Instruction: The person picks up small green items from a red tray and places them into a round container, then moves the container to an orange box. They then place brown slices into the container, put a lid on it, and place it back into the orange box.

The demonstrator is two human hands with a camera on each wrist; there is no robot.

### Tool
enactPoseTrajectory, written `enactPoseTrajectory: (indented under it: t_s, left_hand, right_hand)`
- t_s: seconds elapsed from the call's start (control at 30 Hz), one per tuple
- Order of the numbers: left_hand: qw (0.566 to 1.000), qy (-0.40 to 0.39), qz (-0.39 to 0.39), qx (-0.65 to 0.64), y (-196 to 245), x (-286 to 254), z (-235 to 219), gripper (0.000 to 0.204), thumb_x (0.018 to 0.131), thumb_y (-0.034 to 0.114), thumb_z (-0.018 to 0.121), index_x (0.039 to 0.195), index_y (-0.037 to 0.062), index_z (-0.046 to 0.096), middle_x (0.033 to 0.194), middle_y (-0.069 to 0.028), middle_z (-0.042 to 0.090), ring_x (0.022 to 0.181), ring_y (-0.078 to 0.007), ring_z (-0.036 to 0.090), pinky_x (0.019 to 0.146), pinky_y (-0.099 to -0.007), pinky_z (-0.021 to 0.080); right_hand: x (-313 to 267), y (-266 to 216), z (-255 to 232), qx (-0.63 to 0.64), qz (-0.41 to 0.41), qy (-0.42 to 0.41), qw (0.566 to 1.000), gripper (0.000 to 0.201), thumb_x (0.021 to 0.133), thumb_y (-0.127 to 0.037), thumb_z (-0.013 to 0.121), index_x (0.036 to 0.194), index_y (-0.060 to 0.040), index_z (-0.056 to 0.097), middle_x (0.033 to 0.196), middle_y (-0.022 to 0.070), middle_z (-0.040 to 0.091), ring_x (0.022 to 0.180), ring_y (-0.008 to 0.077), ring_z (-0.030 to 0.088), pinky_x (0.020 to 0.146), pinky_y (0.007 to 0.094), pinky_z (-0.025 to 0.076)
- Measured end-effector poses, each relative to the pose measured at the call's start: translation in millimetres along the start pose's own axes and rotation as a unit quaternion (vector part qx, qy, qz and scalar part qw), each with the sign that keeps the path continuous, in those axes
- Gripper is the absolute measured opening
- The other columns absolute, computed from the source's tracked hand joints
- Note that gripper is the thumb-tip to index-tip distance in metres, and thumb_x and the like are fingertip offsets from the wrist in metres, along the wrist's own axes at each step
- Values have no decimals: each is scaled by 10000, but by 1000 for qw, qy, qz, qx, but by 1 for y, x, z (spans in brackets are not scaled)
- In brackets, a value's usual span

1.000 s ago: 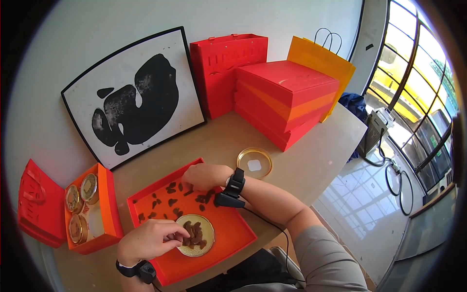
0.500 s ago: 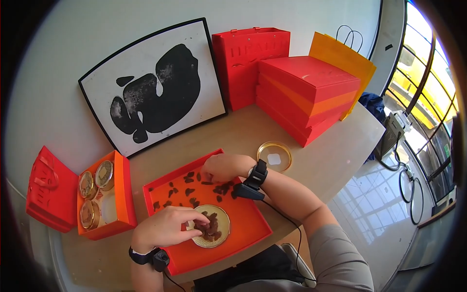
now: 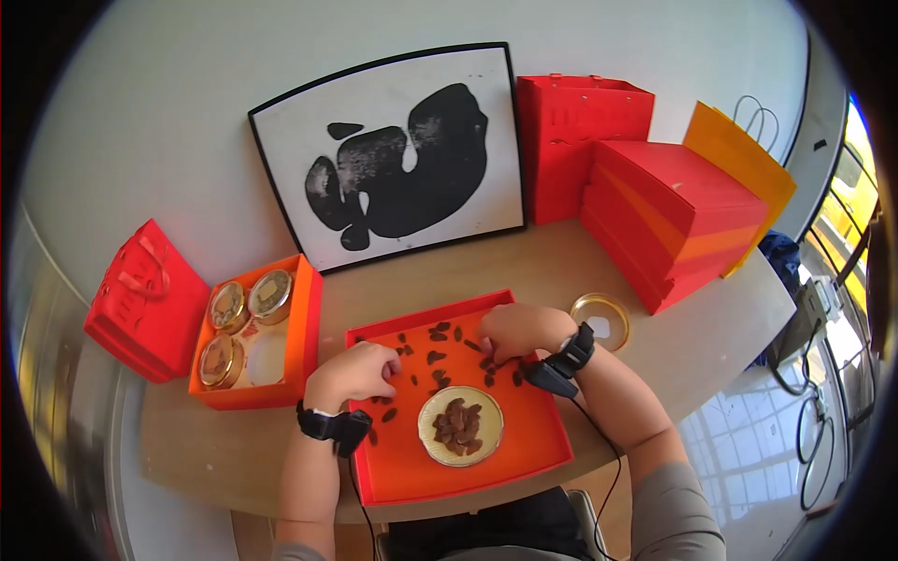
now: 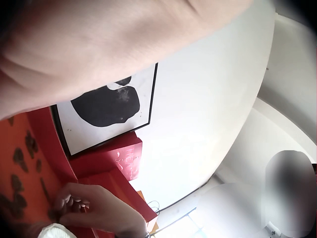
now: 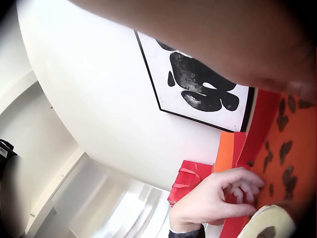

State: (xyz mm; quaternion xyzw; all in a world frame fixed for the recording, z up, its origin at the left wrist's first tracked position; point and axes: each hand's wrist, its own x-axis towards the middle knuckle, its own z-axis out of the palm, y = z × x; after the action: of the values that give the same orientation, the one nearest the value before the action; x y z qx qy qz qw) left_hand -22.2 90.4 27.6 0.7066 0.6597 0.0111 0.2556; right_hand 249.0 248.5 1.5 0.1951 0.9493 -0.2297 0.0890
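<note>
A red-orange tray (image 3: 524, 449) holds scattered dark brown pieces (image 3: 436, 357) and a round pale dish (image 3: 491, 435) with a heap of brown pieces (image 3: 457, 428). My left hand (image 3: 354, 376) is over the tray's left edge, fingers bent and thumb apart; in the right wrist view that hand (image 5: 213, 198) shows nothing between thumb and fingers. At the tray's upper right, my right hand (image 3: 528, 332) points its bent fingers down among loose pieces. The left wrist view shows this hand (image 4: 96, 208) close to a dark piece, its grip unclear.
Left of the tray stands an orange box (image 3: 304, 346) with three round jars (image 3: 270, 294), beside a red bag (image 3: 150, 299). A gold-rimmed round lid (image 3: 619, 338) lies at right. Behind are a framed picture (image 3: 281, 201), stacked red boxes (image 3: 655, 215) and bags.
My left hand has left the dish and moved to the tray's left edge. My right hand remains at the tray's upper right. The head view has turned left.
</note>
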Motion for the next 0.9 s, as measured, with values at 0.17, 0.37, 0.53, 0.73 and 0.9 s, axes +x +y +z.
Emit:
enactPoseTrajectory:
  t_s: [0.17,0.37,0.53,0.73,0.9]
  left_hand:
    - [999,-41,-30,-16,1,1,0,340,737,147,840,1019,-8,730,938,-133,742,879,-262,714,787,-370,569]
    - [998,-22,-32,57,-1,-7,5,308,684,151,840,954,30,752,905,-111,738,880,-294,706,778,-404,567]
    - [996,-10,-14,87,0,-6,10,270,673,107,813,930,45,760,903,-105,751,880,-305,707,766,-412,569]
    - [997,-40,-52,46,-2,-2,10,228,705,9,734,933,17,750,938,-124,758,923,-311,712,764,-414,572]
    - [997,16,-57,42,-8,5,13,228,757,-65,632,938,6,750,928,-140,758,954,-311,714,788,-410,574]
  right_hand:
    - [-15,-15,-11,-3,32,21,999,238,775,-141,758,1000,-86,702,939,113,714,945,318,684,797,436,526]
    - [-23,-18,1,-68,48,35,996,245,753,-133,769,984,-78,707,927,113,700,938,322,692,797,433,531]
    - [-16,-25,-13,-37,69,-40,996,250,741,-78,740,990,-84,728,998,137,704,987,331,684,779,451,539]
    - [-16,-27,-16,-28,54,13,998,193,803,-80,665,983,-83,737,926,134,724,929,332,693,784,448,537]
    - [-26,-37,-24,-27,64,86,994,172,883,-89,618,1011,-69,731,940,129,737,912,324,702,799,431,543]
